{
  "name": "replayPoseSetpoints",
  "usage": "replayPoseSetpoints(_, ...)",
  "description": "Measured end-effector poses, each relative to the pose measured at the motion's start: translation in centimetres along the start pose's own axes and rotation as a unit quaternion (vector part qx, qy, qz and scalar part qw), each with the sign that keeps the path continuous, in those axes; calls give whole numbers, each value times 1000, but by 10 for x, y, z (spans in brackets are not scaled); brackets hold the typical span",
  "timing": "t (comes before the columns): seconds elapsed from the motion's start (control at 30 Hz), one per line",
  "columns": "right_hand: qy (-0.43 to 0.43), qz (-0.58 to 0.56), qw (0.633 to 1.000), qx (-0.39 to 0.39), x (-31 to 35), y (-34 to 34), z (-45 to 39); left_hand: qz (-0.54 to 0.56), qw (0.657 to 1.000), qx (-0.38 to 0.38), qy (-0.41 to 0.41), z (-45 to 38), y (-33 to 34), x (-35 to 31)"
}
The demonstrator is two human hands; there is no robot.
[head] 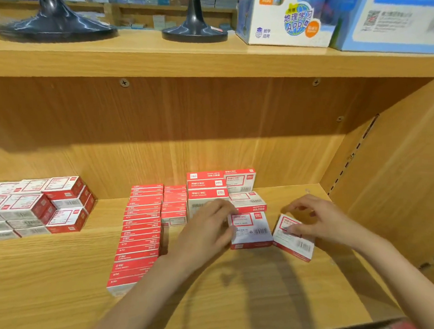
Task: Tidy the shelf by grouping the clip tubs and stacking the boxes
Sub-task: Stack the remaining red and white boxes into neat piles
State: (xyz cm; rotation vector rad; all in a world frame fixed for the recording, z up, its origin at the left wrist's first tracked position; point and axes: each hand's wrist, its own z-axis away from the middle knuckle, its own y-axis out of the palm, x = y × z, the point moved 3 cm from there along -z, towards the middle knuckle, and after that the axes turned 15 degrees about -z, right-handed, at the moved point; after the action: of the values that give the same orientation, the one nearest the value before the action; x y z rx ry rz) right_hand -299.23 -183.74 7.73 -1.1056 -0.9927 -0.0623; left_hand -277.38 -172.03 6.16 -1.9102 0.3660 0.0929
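Two red-and-white staple boxes lie loose on the wooden shelf (pixel 244 302). My left hand (pixel 210 231) grips the left edge of one box (pixel 253 232), which lies flat in front of the stack. My right hand (pixel 318 220) pinches the other box (pixel 293 238), which sits skewed just to the right. Behind them stands a stack of the same boxes (pixel 222 187). A long row of flat red boxes (pixel 139 235) runs toward me on the left of my left hand. No clip tubs are in sight.
Another group of red-and-white boxes (pixel 35 208) stands at the far left. The shelf's side wall (pixel 389 166) rises close on the right. The upper shelf holds two black stand bases (pixel 195 31) and large printed cartons (pixel 290 15).
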Motion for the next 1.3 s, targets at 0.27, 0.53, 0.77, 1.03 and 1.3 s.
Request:
replayPoseSetpoints(0.27, -137, 32, 989, -42, 25, 34, -36, -137, 989, 50, 21, -15, 12, -4)
replayPoseSetpoints(0.53, -126, -18, 985, -118, 36, 21, -62, -94, 995, -13, 24, -3, -3, -3)
replayPoseSetpoints(0.77, -82, -76, 974, -195, 40, 32, -68, -111, 993, 33, 17, 10, 5, 6)
replayPoseSetpoints(1.03, -57, -45, 978, -193, 40, 20, -59, -111, 993, 41, 27, 10, 20, -2)
replayPoseSetpoints(1.3, 123, 85, 988, 39, -19, 4, 14, -81, 994, 71, 15, 4, 27, -3)
